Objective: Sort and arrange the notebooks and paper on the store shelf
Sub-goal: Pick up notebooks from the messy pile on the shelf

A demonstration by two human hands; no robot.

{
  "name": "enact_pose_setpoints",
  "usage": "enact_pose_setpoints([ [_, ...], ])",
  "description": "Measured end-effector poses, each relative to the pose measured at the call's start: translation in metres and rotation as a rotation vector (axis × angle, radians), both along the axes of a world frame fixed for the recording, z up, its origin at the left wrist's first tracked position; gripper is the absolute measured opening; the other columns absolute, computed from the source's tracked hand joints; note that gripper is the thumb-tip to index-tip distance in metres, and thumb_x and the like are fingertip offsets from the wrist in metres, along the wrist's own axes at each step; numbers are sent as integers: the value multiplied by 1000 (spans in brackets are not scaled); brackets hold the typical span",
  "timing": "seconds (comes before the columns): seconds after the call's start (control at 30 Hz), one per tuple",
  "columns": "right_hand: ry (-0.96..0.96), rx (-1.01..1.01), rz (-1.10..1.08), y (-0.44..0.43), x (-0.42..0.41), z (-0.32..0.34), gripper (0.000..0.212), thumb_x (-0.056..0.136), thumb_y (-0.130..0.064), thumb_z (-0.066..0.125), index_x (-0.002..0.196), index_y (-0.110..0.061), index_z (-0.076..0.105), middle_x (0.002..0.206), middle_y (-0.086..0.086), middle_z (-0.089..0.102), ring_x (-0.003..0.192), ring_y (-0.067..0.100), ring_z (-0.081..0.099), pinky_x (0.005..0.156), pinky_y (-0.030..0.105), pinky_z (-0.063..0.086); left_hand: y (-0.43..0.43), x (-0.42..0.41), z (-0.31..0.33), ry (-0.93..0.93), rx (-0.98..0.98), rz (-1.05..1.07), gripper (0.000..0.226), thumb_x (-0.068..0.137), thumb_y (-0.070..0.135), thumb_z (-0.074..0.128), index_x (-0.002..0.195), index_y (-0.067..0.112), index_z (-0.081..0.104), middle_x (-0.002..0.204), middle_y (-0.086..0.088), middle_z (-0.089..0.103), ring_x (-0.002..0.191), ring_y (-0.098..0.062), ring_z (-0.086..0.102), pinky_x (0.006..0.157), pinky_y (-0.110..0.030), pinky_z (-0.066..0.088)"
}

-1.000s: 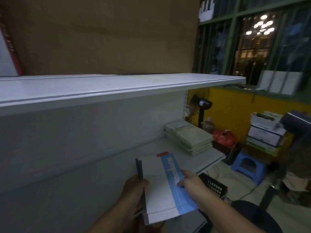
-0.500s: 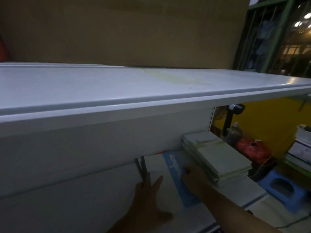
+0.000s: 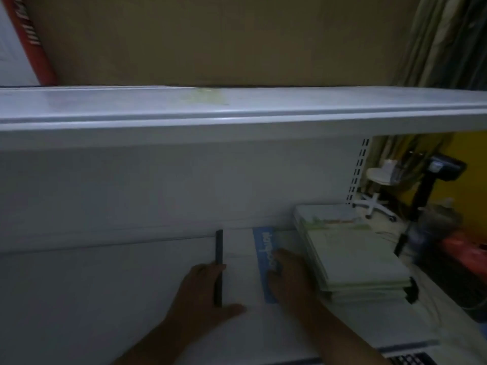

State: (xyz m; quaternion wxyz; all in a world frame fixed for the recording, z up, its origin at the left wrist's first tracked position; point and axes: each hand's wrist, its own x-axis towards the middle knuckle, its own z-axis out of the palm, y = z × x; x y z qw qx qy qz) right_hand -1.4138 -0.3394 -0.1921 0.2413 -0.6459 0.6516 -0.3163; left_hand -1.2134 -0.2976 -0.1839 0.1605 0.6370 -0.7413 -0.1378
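**Both hands laid on a white-and-blue notebook, lower shelf**

Nearest: two forearms enter from the bottom edge. The left hand sits at the notebook's black spine. Its fingers run fairly straight along the spine's left side and the thumb is splayed across the white cover. No curl round the spine can be made out. The right hand rests flat on the blue strip, fingers extended. The hands are apart, with the white cover between them.

The notebook lies flat on the lower shelf, its far end near the grey back panel.

Just to its right, a stack of pale green notebooks lies flat near the shelf's right end. The blur hides whether the stack touches the notebook or the right hand.

Above: the upper shelf, white with a yellowish stain. A cardboard box stands on it, with a red-edged item at its left.

Far right, past the slotted upright: a white swivel chair, a black device on a stand, and a yellow wall. The frame is dim and soft.
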Motion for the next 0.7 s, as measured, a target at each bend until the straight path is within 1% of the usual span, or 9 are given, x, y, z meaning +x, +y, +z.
enact_pose_setpoints([
  [0.1, 164, -103, 51, -4, 2, -2, 40, 81, -24, 52, 116, -10, 65, 115, 8, 61, 106, 31, 56, 90, 33, 49, 3, -4, 6, -37, 10, -13, 121, 41, 99, 22, 143, 34, 30, 146, 11, 32, 136, -10, 22, 109, -21, 13],
  [0.23, 242, -78, 57, 0, 3, 1, 38, 85, -21, 51, 120, -11, 63, 121, 7, 59, 111, 32, 51, 94, 34, 47, 6, -9, 9, -62, 64, 27, 111, 54, 94, 9, 142, 30, 35, 151, 8, 29, 138, -11, 21, 110, -23, 14],
  [0.33, 276, -106, 61, 3, 3, 3, 39, 79, -27, 44, 103, -8, 69, 107, 11, 63, 98, 33, 58, 81, 35, 51, 12, -9, 20, -47, 170, 35, 74, 86, 70, 33, 146, 26, 31, 155, 5, 22, 142, -13, 17, 113, -23, 12],
  [0.4, 307, -69, 69, 1, 2, 1, 43, 73, -31, 40, 93, -7, 70, 98, 14, 64, 92, 34, 61, 76, 36, 52, 22, -2, 31, -21, 250, 12, 59, 96, 52, 36, 147, 22, 29, 153, 4, 23, 145, -18, 16, 118, -31, 12],
  [0.47, 417, 19, 84, -5, 7, -5, 28, 66, -28, 57, 77, -6, 70, 83, 15, 63, 79, 35, 62, 68, 39, 55, 38, 14, 46, -44, 270, 14, 58, 98, 50, 33, 148, 22, 25, 155, 4, 20, 146, -17, 13, 119, -34, 11],
  [0.53, 493, -51, 59, -1, 24, 0, 23, 42, -9, 82, 57, -2, 65, 71, 21, 64, 66, 38, 64, 57, 44, 56, 55, 43, 66, -138, 227, 58, 59, 99, 50, 30, 151, 25, 17, 160, 5, 7, 147, -12, 4, 119, -29, 5],
  [0.57, 545, -113, 45, 8, 39, 8, 25, 39, -4, 83, 58, 0, 67, 80, 27, 67, 74, 42, 66, 61, 47, 56, 64, 64, 77, -180, 199, 93, 59, 99, 50, 28, 151, 25, 16, 160, 5, 5, 147, -11, 2, 118, -28, 4],
  [0.63, 693, -186, 114, 41, 87, 43, 27, 67, -10, 65, 89, 3, 72, 119, 32, 59, 110, 45, 58, 88, 50, 50, 84, 113, 102, -246, 150, 180, 60, 99, 50, 26, 152, 24, 16, 160, 3, 4, 147, -13, 1, 117, -28, 4],
  [0.7, 745, -239, 300, 68, 149, 63, 48, 88, -16, 38, 132, 0, 50, 150, 28, 25, 139, 41, 26, 115, 48, 24, 115, 166, 126, -314, 114, 262, 60, 99, 51, 25, 151, 22, 17, 160, 0, 6, 148, -16, 1, 118, -31, 5],
])
